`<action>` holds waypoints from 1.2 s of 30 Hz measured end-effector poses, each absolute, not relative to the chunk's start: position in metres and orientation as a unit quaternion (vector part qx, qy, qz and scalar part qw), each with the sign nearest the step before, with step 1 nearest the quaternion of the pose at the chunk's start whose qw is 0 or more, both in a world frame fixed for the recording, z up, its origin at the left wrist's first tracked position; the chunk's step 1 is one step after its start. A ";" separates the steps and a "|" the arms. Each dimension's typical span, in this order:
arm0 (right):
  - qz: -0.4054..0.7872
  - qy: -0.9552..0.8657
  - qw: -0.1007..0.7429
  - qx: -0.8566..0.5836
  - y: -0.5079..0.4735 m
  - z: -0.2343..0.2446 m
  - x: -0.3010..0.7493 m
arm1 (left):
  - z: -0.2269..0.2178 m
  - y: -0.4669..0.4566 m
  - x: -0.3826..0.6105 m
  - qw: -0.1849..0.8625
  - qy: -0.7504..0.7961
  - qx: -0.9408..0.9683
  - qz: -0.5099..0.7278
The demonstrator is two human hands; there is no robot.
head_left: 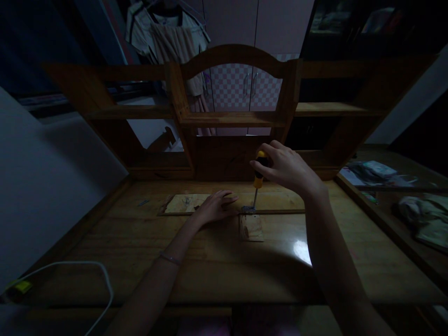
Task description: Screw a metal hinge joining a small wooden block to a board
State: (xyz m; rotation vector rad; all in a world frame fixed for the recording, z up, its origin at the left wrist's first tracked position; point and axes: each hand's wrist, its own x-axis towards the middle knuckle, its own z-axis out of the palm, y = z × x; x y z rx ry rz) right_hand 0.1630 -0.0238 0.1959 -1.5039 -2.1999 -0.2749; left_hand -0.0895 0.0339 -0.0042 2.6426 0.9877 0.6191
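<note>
A screwdriver (258, 179) with a yellow and black handle is gripped from above by my right hand (285, 165). It stands nearly upright, its tip down at a small metal hinge (248, 210). The hinge lies where a long wooden board (280, 201) meets a small square wooden piece (252, 228). My left hand (217, 206) rests on the long board to the left of the hinge, its fingers stretched toward it. Part of the board is hidden under that hand.
All this lies on a wooden desktop (196, 261) with a wooden shelf unit (231, 119) along its back. Small metal pieces (143, 202) lie at the left. A white cable (80, 262) and a yellow object (20, 287) are at the front left. Cloth (432, 217) lies beyond the right edge.
</note>
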 end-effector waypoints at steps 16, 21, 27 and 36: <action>0.005 -0.841 0.251 -0.479 -0.023 0.197 0.161 | -0.007 0.038 -0.089 0.116 0.344 0.913 0.188; 0.018 -0.851 0.243 -0.465 -0.028 0.202 0.160 | -0.004 0.037 -0.088 0.123 0.348 0.911 0.184; 0.009 -0.843 0.247 -0.477 -0.026 0.199 0.157 | -0.007 0.038 -0.088 0.128 0.348 0.909 0.191; -0.017 -0.831 0.232 -0.505 -0.023 0.197 0.160 | -0.001 0.032 -0.086 0.114 0.348 0.909 0.201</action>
